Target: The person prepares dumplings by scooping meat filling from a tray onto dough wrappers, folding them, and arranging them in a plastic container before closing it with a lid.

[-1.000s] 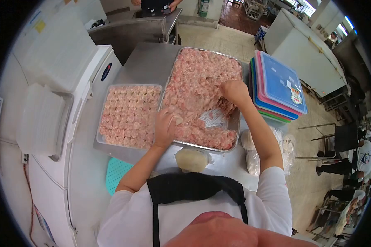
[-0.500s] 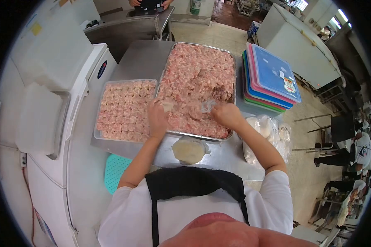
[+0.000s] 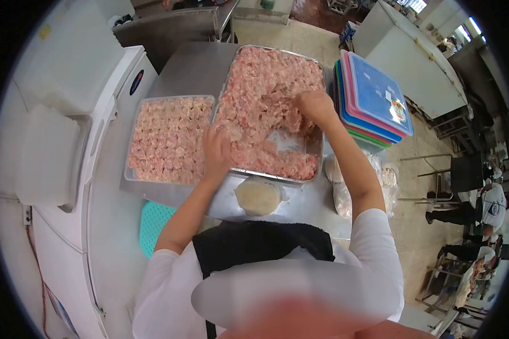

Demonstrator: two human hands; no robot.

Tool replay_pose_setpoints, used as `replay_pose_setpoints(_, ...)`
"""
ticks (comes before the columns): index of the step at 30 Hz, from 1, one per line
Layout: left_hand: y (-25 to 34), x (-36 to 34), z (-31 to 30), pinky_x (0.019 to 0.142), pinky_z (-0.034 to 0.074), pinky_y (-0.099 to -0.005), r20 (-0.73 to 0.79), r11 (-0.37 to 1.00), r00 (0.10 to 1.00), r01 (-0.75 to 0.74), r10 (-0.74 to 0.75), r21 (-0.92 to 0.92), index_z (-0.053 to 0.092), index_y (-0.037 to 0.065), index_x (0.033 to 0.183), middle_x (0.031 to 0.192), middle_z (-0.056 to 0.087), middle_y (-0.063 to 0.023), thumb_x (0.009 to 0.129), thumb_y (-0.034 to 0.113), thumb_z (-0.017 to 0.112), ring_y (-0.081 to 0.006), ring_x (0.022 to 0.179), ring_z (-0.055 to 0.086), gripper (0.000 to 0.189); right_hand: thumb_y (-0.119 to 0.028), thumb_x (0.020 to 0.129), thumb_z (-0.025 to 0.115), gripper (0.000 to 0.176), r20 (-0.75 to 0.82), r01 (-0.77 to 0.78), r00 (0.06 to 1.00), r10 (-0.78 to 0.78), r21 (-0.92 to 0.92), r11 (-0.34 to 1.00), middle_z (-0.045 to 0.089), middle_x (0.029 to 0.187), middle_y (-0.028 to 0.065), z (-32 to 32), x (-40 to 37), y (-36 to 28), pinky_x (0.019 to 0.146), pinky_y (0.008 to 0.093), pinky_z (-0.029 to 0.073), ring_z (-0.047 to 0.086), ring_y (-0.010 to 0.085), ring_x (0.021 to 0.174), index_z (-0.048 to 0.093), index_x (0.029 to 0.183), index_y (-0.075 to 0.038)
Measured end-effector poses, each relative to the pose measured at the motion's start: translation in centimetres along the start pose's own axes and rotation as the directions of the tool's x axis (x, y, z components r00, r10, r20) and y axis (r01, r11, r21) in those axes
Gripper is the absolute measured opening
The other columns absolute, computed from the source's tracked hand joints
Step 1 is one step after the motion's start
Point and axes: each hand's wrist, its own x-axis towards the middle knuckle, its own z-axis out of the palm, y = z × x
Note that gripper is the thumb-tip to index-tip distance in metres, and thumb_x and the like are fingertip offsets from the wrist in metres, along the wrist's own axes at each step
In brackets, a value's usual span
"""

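A large metal tray [image 3: 321, 148] holds pink ground meat [image 3: 266, 70]. My right hand [image 3: 316, 107] is closed over the meat at the tray's right side; whatever its fingers hold is hidden. Just below it, a patch of tray bottom shows through the meat. Over the tray's left front edge, my left hand [image 3: 215, 151] is closed on a pale, thin dumpling wrapper [image 3: 233, 133]. Left of that hand, a clear plastic tray [image 3: 128, 169] carries rows of small filled dumplings [image 3: 169, 135]. Round pale wrappers [image 3: 258, 197] lie stacked on the metal table near my apron.
Stacked coloured plastic lids [image 3: 376, 93] stand right of the meat tray. Plastic bags with pale contents [image 3: 345, 192] lie in front of them. A white freezer [image 3: 110, 135] borders the left, with a turquoise perforated basket [image 3: 155, 223] beside it. People work far right.
My right hand has moved away from me through the meat, and more tray bottom shows where it was. My left hand stays near the tray edge with the wrapper. The camera view has shifted slightly.
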Motion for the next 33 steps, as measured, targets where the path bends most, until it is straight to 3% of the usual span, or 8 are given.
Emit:
replay_pose_setpoints(2,-0.7,-0.4,0.4,0.105,0.029,-0.0487,0.002,1.0,1.0,0.017,-0.017,-0.002,0.058,-0.003,0.108,0.12,0.051,-0.024,0.096,0.021,0.049,-0.0427,0.118,0.043,0.028,-0.021,0.079,0.056,0.02,0.078,-0.022,0.997,0.017,0.06,0.998,0.068,0.074,0.0141,0.8,-1.2,-2.7,0.058,0.0445,0.053,0.068,0.0321,0.07,0.068,0.074,-0.006)
replay_pose_setpoints(3,-1.0,-0.5,0.6,0.105,0.029,-0.0489,0.002,1.0,1.0,0.024,-0.024,-0.006,0.058,-0.003,0.108,0.12,0.051,-0.024,0.096,0.021,0.05,-0.043,0.118,0.043,0.028,-0.019,0.078,0.056,0.017,0.07,-0.031,0.997,0.037,-0.086,0.996,0.068,0.074,0.0127,-1.2,-2.2,-5.4,0.056,0.045,0.053,0.068,0.0307,0.069,0.068,0.075,-0.007)
replay_pose_setpoints(5,-1.2,-0.4,0.8,0.104,0.03,-0.0486,-0.01,0.999,1.0,0.0,0.001,0.039,0.057,-0.003,0.108,0.121,0.051,-0.0235,0.096,0.022,0.05,-0.0424,0.118,0.043,0.028,-0.018,0.078,0.056,0.016,-0.034,0.081,0.996,-0.081,-0.004,0.997,0.068,0.073,0.0106,0.3,-3.6,-6.0,0.054,0.0442,0.053,0.068,0.0286,0.068,0.067,0.074,-0.007)
replay_pose_setpoints(11,-0.4,0.1,0.2,0.102,0.032,-0.0471,-0.023,0.999,0.999,-0.025,0.025,0.023,0.057,-0.003,0.106,0.121,0.051,-0.0222,0.097,0.021,0.048,-0.0397,0.115,0.045,0.027,-0.02,0.08,0.056,0.015,0.03,0.211,0.977,-0.212,0.038,0.977,0.066,0.072,0.0082,-2.4,-8.0,-6.2,0.054,0.0413,0.053,0.067,0.026,0.067,0.065,0.075,-0.009)
replay_pose_setpoints(16,-0.4,0.3,0.0,0.102,0.032,-0.0467,-0.036,0.999,0.999,0.032,-0.032,-0.002,0.056,-0.004,0.107,0.122,0.05,-0.0213,0.097,0.021,0.046,-0.0389,0.116,0.044,0.028,-0.024,0.085,0.055,0.022,-0.12,0.068,0.989,-0.084,-0.129,0.989,0.065,0.071,0.0085,-7.2,-3.1,-0.9,0.053,0.0412,0.051,0.065,0.0273,0.065,0.065,0.07,-0.012)
replay_pose_setpoints(19,-0.7,0.0,0.2,0.102,0.032,-0.0466,-0.065,0.999,0.997,0.048,-0.048,-0.009,0.054,-0.004,0.11,0.123,0.05,-0.0215,0.097,0.02,0.045,-0.0392,0.116,0.044,0.028,-0.028,0.085,0.056,0.025,-0.167,0.001,0.986,-0.03,-0.171,0.985,0.066,0.071,0.0108,-5.1,1.4,2.2,0.054,0.0404,0.051,0.066,0.0281,0.067,0.066,0.07,-0.011)
replay_pose_setpoints(22,-0.4,0.0,0.0,0.102,0.032,-0.0464,-0.062,0.998,0.996,0.058,-0.059,-0.018,0.051,-0.004,0.113,0.122,0.05,-0.0225,0.097,0.018,0.044,-0.0399,0.116,0.044,0.028,-0.032,0.086,0.055,0.029,-0.046,-0.031,0.999,0.023,-0.188,0.982,0.068,0.075,0.013,-1.5,5.0,2.8,0.057,0.0433,0.052,0.067,0.0302,0.071,0.067,0.073,-0.009)
replay_pose_setpoints(33,-0.3,-0.4,0.3,0.103,0.03,-0.0472,-0.058,0.998,0.996,0.065,-0.066,-0.014,0.05,-0.004,0.117,0.127,0.046,-0.0251,0.097,0.016,0.042,-0.0415,0.118,0.043,0.03,-0.038,0.09,0.053,0.033,0.015,0.002,1.0,-0.003,0.101,0.995,0.066,0.073,0.0137,0.8,3.4,-3.7,0.063,0.049,0.05,0.064,0.0352,0.069,0.065,0.077,-0.01)
